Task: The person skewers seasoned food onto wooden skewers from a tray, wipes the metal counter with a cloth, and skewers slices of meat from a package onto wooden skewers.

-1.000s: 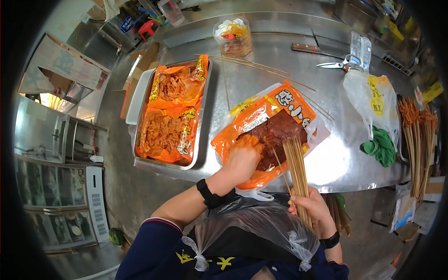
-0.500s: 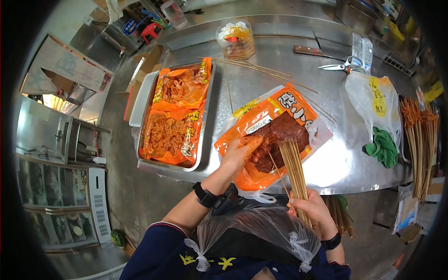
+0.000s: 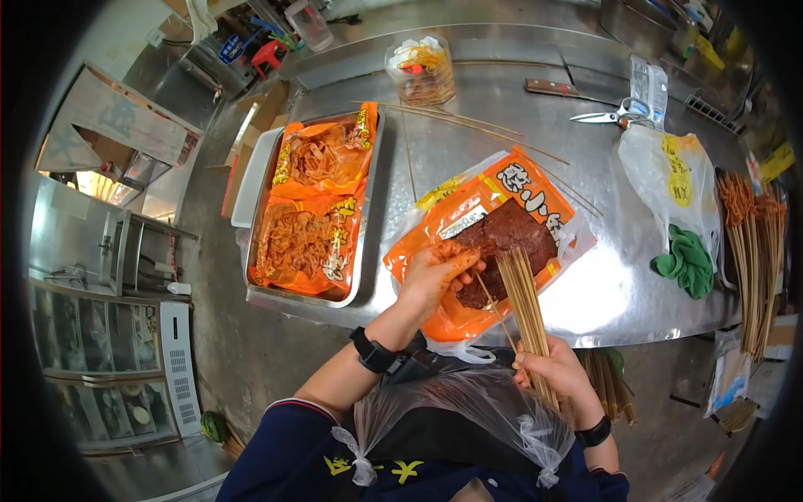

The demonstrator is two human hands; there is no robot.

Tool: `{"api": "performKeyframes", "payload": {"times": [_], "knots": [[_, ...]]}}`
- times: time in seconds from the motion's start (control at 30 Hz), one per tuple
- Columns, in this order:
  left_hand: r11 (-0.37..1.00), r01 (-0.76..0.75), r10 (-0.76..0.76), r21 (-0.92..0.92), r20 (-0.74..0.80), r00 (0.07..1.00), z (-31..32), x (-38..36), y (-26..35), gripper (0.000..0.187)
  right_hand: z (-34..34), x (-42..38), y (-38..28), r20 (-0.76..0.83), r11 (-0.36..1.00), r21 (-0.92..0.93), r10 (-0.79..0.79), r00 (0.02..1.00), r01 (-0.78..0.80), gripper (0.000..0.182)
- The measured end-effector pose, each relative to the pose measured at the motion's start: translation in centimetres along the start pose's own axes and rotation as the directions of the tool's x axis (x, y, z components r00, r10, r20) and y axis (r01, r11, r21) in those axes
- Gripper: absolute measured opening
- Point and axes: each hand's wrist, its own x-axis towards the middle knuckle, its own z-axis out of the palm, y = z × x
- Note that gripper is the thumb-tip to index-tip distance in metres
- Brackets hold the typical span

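Observation:
My left hand, its fingers stained with red sauce, is closed in a pinch at the tip of a single bamboo skewer. A small piece of reddish marinated meat seems to be between the fingers, mostly hidden. My right hand grips a thick bundle of bamboo skewers, with the single skewer angled out from it. Under both lies an orange printed bag, and on it a dark red-brown mass of marinated meat, its lower part covered by the skewers and fingers.
Left of the bag, a metal tray holds two orange bags of sauced strips. Loose skewers, a clear tub, a knife and scissors lie behind. To the right are a green cloth and filled skewers.
My left hand has drawn back slightly toward me, from the meat to the tip of the single skewer. The right hand and its bundle have barely moved.

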Motion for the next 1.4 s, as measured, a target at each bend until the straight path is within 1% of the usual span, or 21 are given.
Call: {"api": "performKeyframes", "payload": {"times": [0.07, 0.13, 0.23, 0.37, 0.43, 0.47, 0.57, 0.63, 0.67, 0.7, 0.83, 0.87, 0.93, 1.03, 1.07, 1.13, 1.17, 1.23, 1.27, 1.33, 1.4], "knots": [[0.999, 0.013, -0.012, 0.044, -0.015, 1.0, 0.2, -0.1, 0.1, 0.019, -0.2, 0.0, 0.0, 0.006, 1.0, -0.01, -0.004, 1.0, 0.004, 0.016], [0.998, 0.008, -0.007, -0.06, 0.016, 1.0, 0.3, -0.2, 0.4, 0.026, -0.4, 0.0, 0.0, 0.013, 1.0, -0.021, -0.009, 1.0, 0.009, 0.015], [0.996, -0.046, 0.048, -0.071, 0.028, 0.998, 0.2, -0.1, 0.0, 0.031, -0.4, -0.2, -0.1, 0.013, 1.0, -0.01, -0.014, 1.0, 0.014, 0.016], [0.995, -0.028, 0.033, -0.096, 0.042, 0.999, 0.7, -0.5, 0.4, 0.027, -0.4, -0.1, 0.0, 0.03, 1.0, -0.01, -0.018, 0.999, 0.018, 0.015], [0.997, -0.073, 0.073, 0.001, 0.043, 0.996, 0.7, -0.6, 0.4, 0.022, -0.4, 0.1, 0.1, 0.033, 1.0, -0.014, -0.018, 0.999, 0.019, 0.015], [0.997, -0.073, 0.073, 0.0, 0.041, 0.996, 0.8, -0.7, 0.5, 0.022, -0.4, 0.1, 0.1, 0.039, 1.0, -0.015, -0.024, 0.999, 0.025, 0.014], [0.999, -0.019, 0.019, -0.037, -0.004, 1.0, 1.0, -0.7, 0.4, 0.017, -0.4, 0.1, 0.2, 0.035, 0.999, -0.02, -0.037, 0.999, 0.037, 0.013], [0.99, -0.1, 0.095, -0.097, -0.052, 0.994, 1.2, -0.7, -0.1, 0.015, -0.4, 0.1, 0.1, 0.025, 0.999, -0.025, -0.042, 0.999, 0.043, 0.013], [0.99, -0.099, 0.094, -0.097, -0.053, 0.994, 1.4, -0.8, -0.3, 0.015, -0.2, 0.0, 0.0, 0.006, 0.999, -0.016, -0.043, 0.999, 0.043, 0.012], [0.984, -0.149, 0.142, -0.095, -0.076, 0.987, 1.5, -1.0, -0.5, 0.013, -0.2, -0.1, -0.1, -0.012, 0.999, -0.008, -0.044, 0.999, 0.044, 0.012], [0.96, -0.279, 0.274, -0.042, -0.094, 0.957, 1.8, -1.5, -1.0, 0.015, -0.2, 0.0, -0.1, 0.002, 0.999, 0.005, -0.047, 0.999, 0.047, 0.012], [0.96, -0.278, 0.274, -0.041, -0.095, 0.957, 1.6, -1.4, -1.1, 0.015, -0.1, -0.1, -0.1, -0.001, 0.999, 0.001, -0.046, 0.999, 0.046, 0.013], [0.975, -0.211, 0.209, -0.069, -0.033, 0.977, 1.1, -1.3, -1.4, 0.015, -0.1, -0.1, -0.1, -0.003, 0.999, -0.003, -0.044, 0.999, 0.044, 0.013], [0.978, -0.158, 0.149, -0.138, -0.074, 0.986, 1.9, -1.7, -1.3, 0.016, -0.1, -0.1, 0.0, 0.022, 0.998, -0.018, -0.057, 0.998, 0.058, 0.014], [0.978, -0.159, 0.15, -0.137, -0.074, 0.986, 1.9, -1.8, -1.2, 0.016, -0.1, -0.2, -0.2, 0.018, 0.998, -0.017, -0.056, 0.998, 0.056, 0.014], [0.966, -0.067, 0.057, -0.251, -0.05, 0.997, 1.9, -1.8, -1.0, 0.019, 0.1, -0.1, -0.4, 0.017, 0.998, -0.017, -0.053, 0.998, 0.054, 0.014], [0.965, -0.064, 0.054, -0.256, -0.045, 0.998, 1.9, -1.6, -1.1, 0.019, 0.1, 0.0, -0.3, 0.036, 0.998, -0.012, -0.058, 0.998, 0.059, 0.013], [0.926, 0.01, 0.009, -0.377, 0.048, 0.999, 1.9, -1.5, -1.3, 0.024, -0.1, -0.4, -0.2, 0.043, 0.998, -0.009, -0.059, 0.997, 0.059, 0.013], [0.926, 0.007, 0.012, -0.378, 0.049, 0.999, 1.9, -1.5, -1.3, 0.024, 0.0, -0.4, -0.2, 0.032, 0.999, 0.0, -0.05, 0.998, 0.05, 0.013], [0.897, 0.082, -0.044, -0.433, 0.097, 0.994, 2.0, -1.8, -1.2, 0.027, 0.0, -0.2, -0.2, 0.024, 0.999, 0.01, -0.042, 0.999, 0.042, 0.013], [0.9, 0.111, -0.071, -0.421, 0.11, 0.991, 1.9, -1.9, -1.2, 0.027, -0.1, -0.1, 0.1, 0.027, 0.999, 0.008, -0.051, 0.998, 0.051, 0.012]]}}
